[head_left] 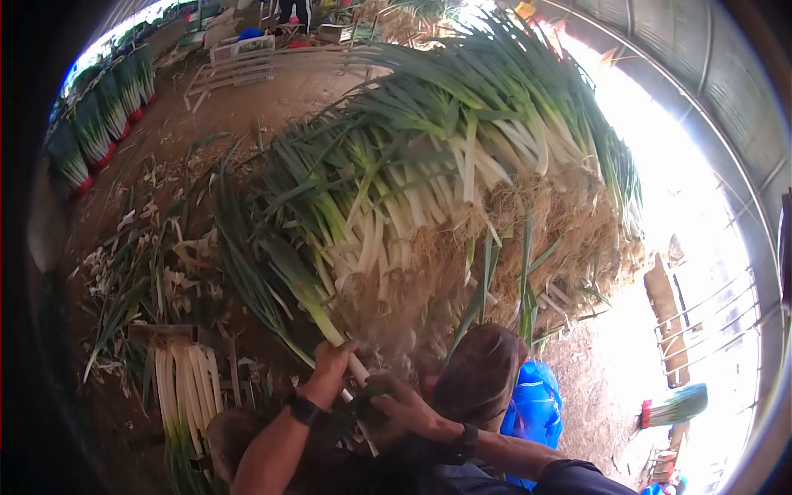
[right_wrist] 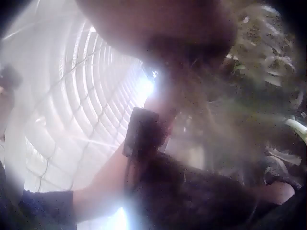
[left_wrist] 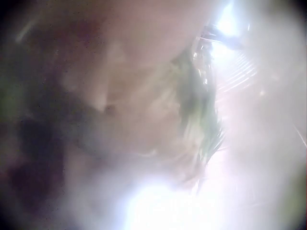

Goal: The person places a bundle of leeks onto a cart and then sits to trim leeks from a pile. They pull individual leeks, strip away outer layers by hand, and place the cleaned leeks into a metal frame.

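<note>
Just left of the knee (head_left: 477, 375), at the near edge of the big onion heap (head_left: 462, 107), we've got one long green onion (head_left: 317, 313) on the go, leaves pointing up and away, white end down between our hands. Our left hand (head_left: 333, 363) is wrapped around the white shank. Our right hand (head_left: 403, 406) is at the lower end with its fingers bent in, but that end is covered and a bit blurred, so we can't tell whether it's pinching the stalk or something else.

For handling this neatly, our take: grip firm but not crushing with the left, because that white part probably bruises or snaps if we bend it. Let the right do the fine work low down, and pull along the stalk, not across it. We'd also swing the long leaves clear of the heap, since they look likely to snag.

As for the cameras, only the head one gives us the layout: the heap, the trimmings (head_left: 157, 256) on the floor, the stalks in the metal rack (head_left: 186, 371) and the red-wrapped bundles (head_left: 103, 124) over left. Right wrist shows the ribbed roof (right_wrist: 72, 86) running way back, plus a boxy wristband (right_wrist: 140, 130) up close; head only catches a slice of that roof. Left wrist is mostly blur and glare, with a green smear (left_wrist: 192, 91), so we can't read any grip there.
</note>
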A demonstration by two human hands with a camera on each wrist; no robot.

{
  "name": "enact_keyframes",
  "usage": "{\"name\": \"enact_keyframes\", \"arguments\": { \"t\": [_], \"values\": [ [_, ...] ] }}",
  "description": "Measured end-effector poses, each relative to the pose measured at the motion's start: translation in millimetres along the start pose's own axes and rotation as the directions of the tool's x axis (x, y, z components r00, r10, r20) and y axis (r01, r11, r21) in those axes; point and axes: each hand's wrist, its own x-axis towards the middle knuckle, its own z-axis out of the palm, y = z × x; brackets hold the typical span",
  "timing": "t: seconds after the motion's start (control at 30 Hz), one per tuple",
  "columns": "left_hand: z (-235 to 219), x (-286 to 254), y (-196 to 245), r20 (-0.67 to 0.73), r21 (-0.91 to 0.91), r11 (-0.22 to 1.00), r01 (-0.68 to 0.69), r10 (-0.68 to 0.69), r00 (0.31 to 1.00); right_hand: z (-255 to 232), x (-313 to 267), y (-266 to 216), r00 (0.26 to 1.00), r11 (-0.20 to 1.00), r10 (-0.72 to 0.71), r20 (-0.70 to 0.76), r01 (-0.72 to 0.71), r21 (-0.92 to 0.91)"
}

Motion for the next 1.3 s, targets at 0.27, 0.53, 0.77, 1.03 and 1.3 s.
{"name": "enact_keyframes", "arguments": {
  "t": [0.27, 0.53, 0.77, 1.03, 1.3],
  "values": [
    [-14.3, 15.1, 53.9, -0.172, -0.192, 0.921, -0.34, 0.309, 0.935, -95.7, 42.7, -89.3, 0.679, -0.377, -0.415, 0.605, 0.476, -0.794],
    [-0.1, 12.3, 25.1, -0.122, -0.157, 0.947, -0.279, 0.262, 0.957, -225.2, 189.2, -256.3, 0.477, -0.216, -0.872, -0.109, -0.575, -0.789],
    [3.1, 1.9, 31.1, -0.038, -0.244, 0.924, -0.295, 0.295, 0.955, -242.5, 159.0, -305.1, 0.692, 0.007, -0.629, -0.355, -0.451, -0.892],
    [14.6, -9.2, 35.9, 0.155, -0.287, 0.935, -0.208, 0.26, 0.953, -244.5, 137.4, -240.1, 0.689, 0.167, -0.701, 0.184, 0.409, -0.897],
    [27.8, 0.6, 23.1, 0.21, -0.187, 0.966, -0.181, 0.219, 0.953, -163.4, 89.1, -167.0, 0.828, 0.728, -0.383, -0.41, -0.003, -0.686]
  ]
}}
